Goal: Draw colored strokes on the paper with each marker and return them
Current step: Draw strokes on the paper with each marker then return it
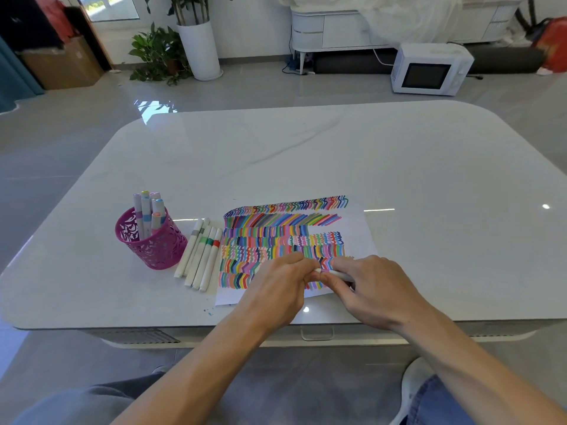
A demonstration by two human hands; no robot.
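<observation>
A white sheet of paper (pixel 357 228) lies on the table, filled with rows of coloured strokes. Over its near edge my left hand (pixel 277 286) and my right hand (pixel 368 286) meet on one white marker (pixel 339 273). The right hand grips the barrel. The left hand pinches the marker's left end, where the cap sits; the fingers hide whether the cap is on or off. Left of the paper, several white markers (pixel 201 256) lie side by side with grey, green and red bands. A pink cut-out pen cup (pixel 153 240) holds several more markers upright.
The white glossy table (pixel 306 154) has rounded corners, and its front edge runs just below my wrists. Small ink specks (pixel 208 311) mark the table near the paper's front left corner. Beyond the table, a microwave (pixel 429 69) and potted plants (pixel 171 50) stand on the floor.
</observation>
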